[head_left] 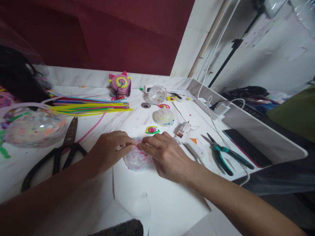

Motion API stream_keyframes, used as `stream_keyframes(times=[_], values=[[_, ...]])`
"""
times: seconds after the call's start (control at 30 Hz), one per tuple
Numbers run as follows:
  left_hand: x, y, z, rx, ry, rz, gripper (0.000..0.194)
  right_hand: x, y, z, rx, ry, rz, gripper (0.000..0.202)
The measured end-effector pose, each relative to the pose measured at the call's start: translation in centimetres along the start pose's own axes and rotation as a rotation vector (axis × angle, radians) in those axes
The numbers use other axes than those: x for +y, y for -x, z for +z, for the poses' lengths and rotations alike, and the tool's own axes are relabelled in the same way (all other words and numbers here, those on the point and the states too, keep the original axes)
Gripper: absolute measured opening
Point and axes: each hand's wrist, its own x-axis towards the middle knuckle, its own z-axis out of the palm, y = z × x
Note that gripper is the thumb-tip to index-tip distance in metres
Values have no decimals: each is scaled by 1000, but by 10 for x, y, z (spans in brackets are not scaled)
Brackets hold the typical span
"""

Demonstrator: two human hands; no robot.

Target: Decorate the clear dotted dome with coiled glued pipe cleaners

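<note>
A clear dome with pink and bluish patches [138, 160] sits on white paper [162, 193] at the middle of the table. My left hand [112, 149] is at its upper left edge, thumb and forefinger pinched together over it; whatever is between those fingertips is too small to make out. My right hand [167, 154] rests against the dome's right side, its fingers bent and closed at the top beside the left fingertips. Just beyond the hands lies a small coiled piece in pink, yellow and green [152, 130].
Black-handled shears [70, 141] and colourful fuzzy stems [93, 106] lie left. A glue gun [193, 147], green-handled pliers [221, 152] and a phone [246, 147] lie right. Two more domes [163, 117] and a pink round toy [120, 83] stand behind. A person's green sleeve [295, 109] shows at right.
</note>
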Motion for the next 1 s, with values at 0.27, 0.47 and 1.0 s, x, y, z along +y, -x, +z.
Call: stream_keyframes(times=[0.27,0.47,1.0], values=[[-4,-5,-3,-29,38,22,24,1,-1,-1,11,-21,-6,41],[-8,-2,1,-3,6,82,26,0,-1,0,3,-6,-4,42],[19,-2,-3,-46,-488,243,36,-6,0,4,60,63,-29,40]])
